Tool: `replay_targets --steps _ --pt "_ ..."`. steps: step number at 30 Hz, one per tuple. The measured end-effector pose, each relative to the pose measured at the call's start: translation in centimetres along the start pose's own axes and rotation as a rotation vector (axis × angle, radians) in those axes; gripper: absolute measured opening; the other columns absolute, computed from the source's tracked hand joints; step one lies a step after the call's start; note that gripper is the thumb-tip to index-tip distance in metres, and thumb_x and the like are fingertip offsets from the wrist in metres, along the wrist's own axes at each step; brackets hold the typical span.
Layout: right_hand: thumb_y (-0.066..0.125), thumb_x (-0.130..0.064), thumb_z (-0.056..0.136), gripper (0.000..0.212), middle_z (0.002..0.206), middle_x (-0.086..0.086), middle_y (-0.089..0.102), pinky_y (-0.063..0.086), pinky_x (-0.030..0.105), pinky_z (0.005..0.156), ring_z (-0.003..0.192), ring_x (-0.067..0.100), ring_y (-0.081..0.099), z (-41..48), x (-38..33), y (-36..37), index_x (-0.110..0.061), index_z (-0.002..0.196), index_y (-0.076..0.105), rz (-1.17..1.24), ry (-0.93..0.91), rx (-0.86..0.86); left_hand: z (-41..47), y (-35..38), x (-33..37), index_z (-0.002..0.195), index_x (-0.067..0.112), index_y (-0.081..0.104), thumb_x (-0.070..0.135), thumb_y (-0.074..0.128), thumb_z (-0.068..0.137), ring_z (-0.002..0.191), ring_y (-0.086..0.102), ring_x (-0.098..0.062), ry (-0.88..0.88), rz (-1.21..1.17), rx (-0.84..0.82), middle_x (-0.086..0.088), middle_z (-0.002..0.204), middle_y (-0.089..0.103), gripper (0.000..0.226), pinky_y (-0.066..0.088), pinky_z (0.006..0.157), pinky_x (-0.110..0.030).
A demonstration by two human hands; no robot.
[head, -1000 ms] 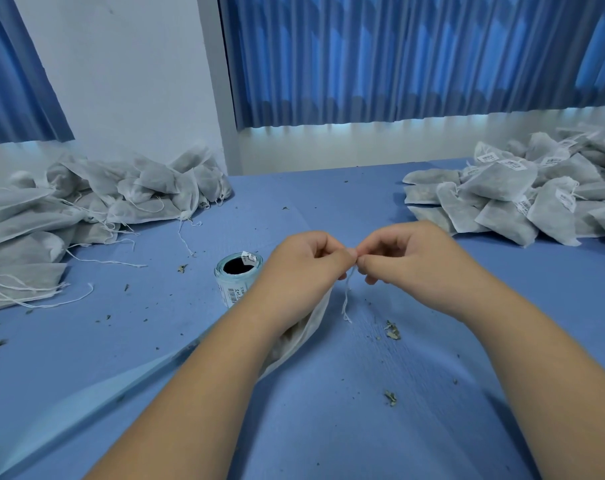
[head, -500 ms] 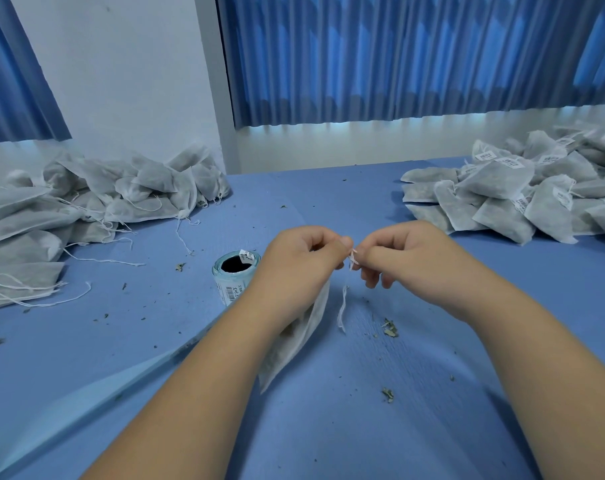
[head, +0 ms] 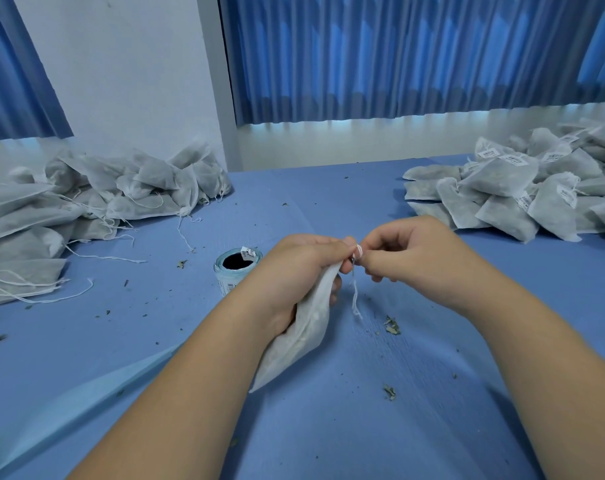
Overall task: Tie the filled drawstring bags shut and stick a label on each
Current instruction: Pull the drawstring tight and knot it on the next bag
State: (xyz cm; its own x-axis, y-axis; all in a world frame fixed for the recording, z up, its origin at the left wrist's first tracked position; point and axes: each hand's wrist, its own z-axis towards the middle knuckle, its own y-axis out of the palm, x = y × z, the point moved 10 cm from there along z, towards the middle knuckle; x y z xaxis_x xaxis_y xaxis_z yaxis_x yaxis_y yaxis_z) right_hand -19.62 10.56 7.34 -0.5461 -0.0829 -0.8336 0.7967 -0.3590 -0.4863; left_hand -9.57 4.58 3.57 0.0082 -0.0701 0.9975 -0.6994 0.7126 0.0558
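Note:
A white filled drawstring bag point(head: 301, 344) hangs from my left hand point(head: 294, 271), which grips its gathered neck just above the blue table. My right hand point(head: 408, 258) pinches the bag's white drawstring point(head: 355, 299) right beside my left fingertips; the loose string ends dangle below. A roll of labels point(head: 235, 271) with a light blue liner stands on end just left of my left hand, one label sticking up at its rim.
A heap of unlabelled bags point(head: 86, 199) with loose strings lies at the left. A heap of labelled bags point(head: 522, 192) lies at the right. A light blue liner strip point(head: 69, 407) trails toward the lower left. Dried leaf crumbs point(head: 391, 325) dot the blue table point(head: 363, 427).
The bag has lifted slightly and hangs lower from my left hand. My right fingers have shifted on the string beside the left fingertips; the dangling ends have swung a little.

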Motion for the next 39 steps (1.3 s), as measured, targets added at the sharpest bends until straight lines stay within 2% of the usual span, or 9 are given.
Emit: replay_targets --steps 6,10,15,18,20,23,27,31,39 --pt "0.075 -0.022 0.079 0.014 0.059 -0.006 0.057 0.039 0.019 0.054 0.055 0.007 0.048 0.2 -0.1 -0.8 -0.018 0.068 0.067 -0.067 -0.027 0.121 0.3 -0.7 -0.3 0.071 0.011 0.066 0.02 0.063 0.093 0.047 0.04 -0.013 0.006 0.039 0.049 -0.004 0.068 0.051 0.024 0.033 0.054 -0.027" --pt "0.067 -0.017 0.083 0.017 0.057 -0.006 0.059 0.039 0.012 0.049 0.055 0.007 0.053 0.0 -0.5 -1.5 -0.019 0.066 0.068 -0.046 -0.058 0.165 0.3 -1.1 -0.2 0.077 0.008 0.064 0.023 0.064 0.092 0.046 0.038 -0.014 0.016 0.043 0.09 -0.009 0.071 0.046 0.021 0.029 0.054 -0.028" --pt "0.066 -0.02 0.084 0.016 0.063 -0.005 0.067 0.041 0.009 0.051 0.055 0.001 0.059 -0.2 -0.8 -1.0 -0.019 0.07 0.073 -0.007 -0.065 0.116 0.2 -1.1 0.2 0.062 0.017 0.068 0.022 0.064 0.092 0.045 0.041 -0.012 0.038 0.059 0.103 0.0 0.064 0.053 0.031 0.032 0.054 -0.027" --pt "0.068 -0.029 0.085 0.016 0.071 0.003 0.069 0.045 0.017 0.058 0.062 0.008 0.065 -0.3 -0.8 -0.3 -0.022 0.071 0.074 -0.05 -0.077 0.059 0.1 -1.2 0.4 0.055 0.019 0.066 0.024 0.066 0.091 0.048 0.041 -0.013 0.047 0.088 0.127 0.002 0.061 0.053 0.036 0.032 0.059 -0.03" --pt "0.069 -0.031 0.084 0.014 0.073 0.004 0.069 0.048 0.024 0.061 0.067 0.013 0.067 -0.3 -0.6 -0.1 -0.025 0.073 0.074 -0.075 -0.079 0.053 0.0 -1.2 0.5 0.052 0.02 0.064 0.026 0.066 0.091 0.055 0.04 -0.017 0.054 0.113 0.144 0.003 0.057 0.052 0.039 0.031 0.065 -0.034" --pt "0.069 -0.031 0.084 0.015 0.07 -0.003 0.07 0.048 0.02 0.059 0.061 0.006 0.065 -0.1 -0.4 -0.1 -0.027 0.071 0.074 -0.099 -0.068 0.066 -0.1 -1.0 0.6 0.05 0.022 0.065 0.027 0.066 0.091 0.069 0.037 -0.025 0.059 0.164 0.147 0.008 0.052 0.052 0.042 0.029 0.072 -0.039" --pt "0.068 -0.026 0.087 0.016 0.067 -0.011 0.069 0.048 0.015 0.056 0.056 0.0 0.063 0.1 0.2 0.0 -0.025 0.072 0.073 -0.132 -0.031 0.057 0.0 -1.2 0.7 0.059 0.021 0.066 0.03 0.067 0.09 0.063 0.044 -0.018 0.085 0.23 0.162 0.009 0.056 0.057 0.032 0.034 0.068 -0.032" --pt "0.068 -0.024 0.086 0.017 0.063 -0.009 0.069 0.045 0.014 0.052 0.053 0.001 0.061 0.0 0.4 -0.4 -0.019 0.07 0.071 -0.135 -0.008 0.076 0.1 -1.7 1.0 0.063 0.021 0.066 0.032 0.07 0.088 0.044 0.046 0.001 0.11 0.285 0.19 0.015 0.055 0.059 0.027 0.038 0.05 -0.014" --pt "0.062 -0.003 0.083 0.022 0.053 -0.002 0.057 0.039 0.02 0.047 0.05 0.011 0.052 -0.1 -0.5 -3.1 -0.01 0.062 0.067 0.225 -0.053 0.241 0.4 -2.7 0.8 0.067 0.022 0.066 0.034 0.07 0.088 0.043 0.045 0.003 0.105 0.308 0.269 0.02 0.055 0.061 0.025 0.035 0.042 -0.008"
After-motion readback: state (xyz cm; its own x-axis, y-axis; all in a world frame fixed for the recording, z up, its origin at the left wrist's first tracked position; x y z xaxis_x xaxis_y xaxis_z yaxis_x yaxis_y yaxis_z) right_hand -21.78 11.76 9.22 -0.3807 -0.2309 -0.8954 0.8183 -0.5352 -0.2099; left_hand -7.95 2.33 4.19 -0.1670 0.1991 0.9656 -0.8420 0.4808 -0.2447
